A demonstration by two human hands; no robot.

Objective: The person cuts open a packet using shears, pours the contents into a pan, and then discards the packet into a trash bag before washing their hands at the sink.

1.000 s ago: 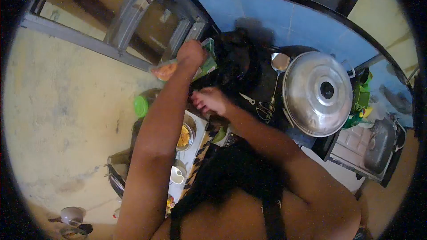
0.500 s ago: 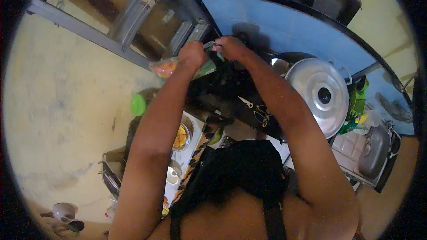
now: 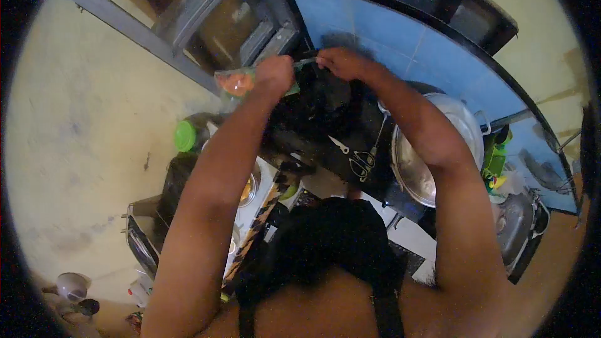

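Observation:
My left hand (image 3: 275, 75) is closed around a clear plastic packet (image 3: 236, 82) with orange and green colouring, its orange end sticking out to the left of the fist. Between the two hands a thin strip of the packet is stretched. The fingers of my right hand (image 3: 341, 64) pinch the far end of that strip, near the blue tiles. Below the hands, a pair of scissors (image 3: 359, 164) lies spread on the dark surface. A long-handled utensil (image 3: 379, 131) lies beside the scissors, close to my right forearm.
A large silver pot or lid (image 3: 410, 172) is partly covered by my right arm. Farther right are green items (image 3: 496, 159) and a metal sink (image 3: 518, 225). A green-lidded jar (image 3: 185, 136) stands at the left wall. Above it is a grey window frame (image 3: 181, 62).
My right hand has moved right, away from my left, drawing the strip between them longer. The view has shifted slightly, and my right arm now covers more of the silver pot or lid.

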